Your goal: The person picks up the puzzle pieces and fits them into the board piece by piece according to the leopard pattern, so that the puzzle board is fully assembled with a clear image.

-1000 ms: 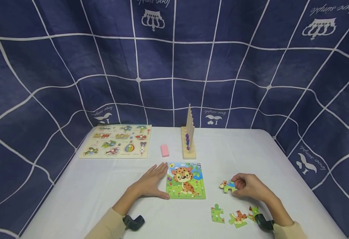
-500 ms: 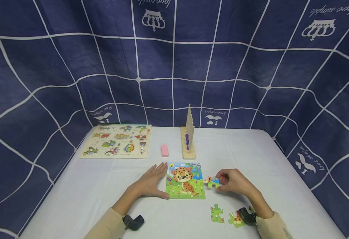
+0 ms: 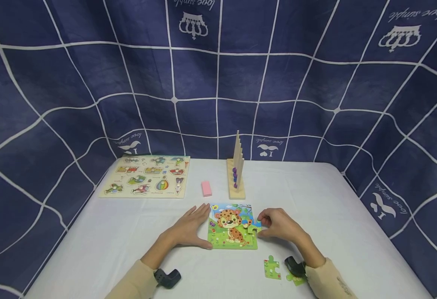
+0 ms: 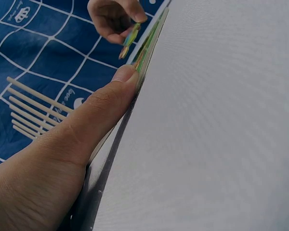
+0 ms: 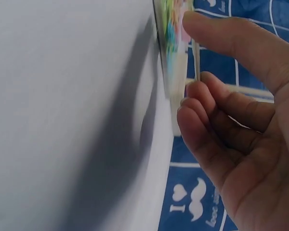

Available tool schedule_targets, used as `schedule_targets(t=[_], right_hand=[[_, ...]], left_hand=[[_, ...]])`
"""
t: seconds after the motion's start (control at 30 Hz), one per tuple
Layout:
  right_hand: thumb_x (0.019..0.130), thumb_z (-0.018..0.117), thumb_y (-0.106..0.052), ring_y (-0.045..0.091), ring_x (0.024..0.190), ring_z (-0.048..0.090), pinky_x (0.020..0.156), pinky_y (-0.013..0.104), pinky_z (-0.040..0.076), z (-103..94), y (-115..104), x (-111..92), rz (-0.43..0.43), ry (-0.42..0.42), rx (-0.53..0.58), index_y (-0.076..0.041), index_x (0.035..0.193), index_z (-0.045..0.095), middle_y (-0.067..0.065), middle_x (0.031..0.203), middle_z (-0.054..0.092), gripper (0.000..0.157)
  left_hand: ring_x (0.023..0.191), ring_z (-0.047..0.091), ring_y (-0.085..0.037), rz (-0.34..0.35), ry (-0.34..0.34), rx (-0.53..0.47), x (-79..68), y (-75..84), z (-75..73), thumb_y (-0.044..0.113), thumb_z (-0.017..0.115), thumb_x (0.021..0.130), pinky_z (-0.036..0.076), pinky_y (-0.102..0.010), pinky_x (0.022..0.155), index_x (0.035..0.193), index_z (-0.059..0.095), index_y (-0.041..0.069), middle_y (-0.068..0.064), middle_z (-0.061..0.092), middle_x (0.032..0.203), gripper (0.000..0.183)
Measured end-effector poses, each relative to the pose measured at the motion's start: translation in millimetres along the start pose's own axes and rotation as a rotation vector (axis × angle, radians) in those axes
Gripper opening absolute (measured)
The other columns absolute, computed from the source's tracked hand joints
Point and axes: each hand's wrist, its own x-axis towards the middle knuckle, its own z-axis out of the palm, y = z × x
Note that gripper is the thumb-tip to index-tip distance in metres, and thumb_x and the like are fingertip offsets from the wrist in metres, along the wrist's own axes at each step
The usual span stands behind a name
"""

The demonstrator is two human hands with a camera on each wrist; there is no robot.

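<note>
A square jigsaw board (image 3: 222, 240) with a leopard picture lies on the white table. My left hand (image 3: 189, 228) rests at its left side, fingers spread, thumb touching the lower left corner. Between thumb and fingers my right hand (image 3: 281, 226) pinches a green and blue puzzle piece (image 3: 254, 227) over the board's right edge. In the left wrist view that puzzle piece (image 4: 130, 39) is tilted and held above the board. The right wrist view shows the piece (image 5: 197, 65) edge-on; its picture side is hidden there.
A loose puzzle piece (image 3: 272, 269) lies below right of the board; another (image 3: 297, 280) is partly hidden by the right wrist camera (image 3: 295, 266). Behind stand a wooden peg rack (image 3: 237, 193) and a pink block (image 3: 206, 188). A vehicle puzzle board (image 3: 128, 189) lies back left.
My right hand has moved left with the puzzle piece, from the bare table on the right to over the board's right edge. The left hand has stayed in place.
</note>
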Motion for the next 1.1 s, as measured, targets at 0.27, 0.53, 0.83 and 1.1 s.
schedule_targets(t=[0.27,0.53,0.83,1.1], right_hand=[[0.06,0.088,-0.019,0.007,0.066,0.049,0.059,0.018,0.044,7.3,-10,16,-0.015,0.001,-0.048,-0.008,0.09,0.07,-0.005,0.072,0.059,0.037],[0.06,0.087,-0.017,0.008,0.065,0.048,0.059,0.019,0.043,9.6,-17,27,-0.011,-0.023,-0.073,-0.006,0.095,0.071,-0.003,0.071,0.059,0.04],[0.061,0.084,-0.015,0.009,0.066,0.049,0.058,0.02,0.044,11.4,-19,33,-0.041,-0.071,-0.089,-0.004,0.093,0.071,-0.002,0.073,0.061,0.037],[0.062,0.086,-0.017,0.008,0.066,0.05,0.059,0.019,0.045,13.1,-17,34,-0.026,-0.088,-0.076,-0.006,0.093,0.072,-0.003,0.074,0.062,0.036]], left_hand=[[0.153,0.013,-0.022,-0.01,-0.007,-0.015,0.2,1.2,-1.4,0.084,0.064,0.063,0.011,-0.044,0.126,0.154,0.024,0.005,-0.006,0.015,0.164,0.127],[0.153,0.011,-0.021,-0.015,-0.017,-0.006,0.9,0.8,-1.1,0.085,0.063,0.062,0.01,-0.043,0.126,0.154,0.023,0.006,-0.005,0.014,0.165,0.128],[0.153,0.012,-0.021,-0.02,-0.02,-0.002,1.3,0.0,0.0,0.087,0.062,0.061,0.011,-0.043,0.126,0.155,0.023,0.007,-0.005,0.015,0.165,0.129],[0.153,0.012,-0.021,-0.018,-0.017,-0.002,1.4,-0.4,0.1,0.087,0.062,0.061,0.011,-0.043,0.126,0.155,0.023,0.007,-0.005,0.014,0.165,0.129]])
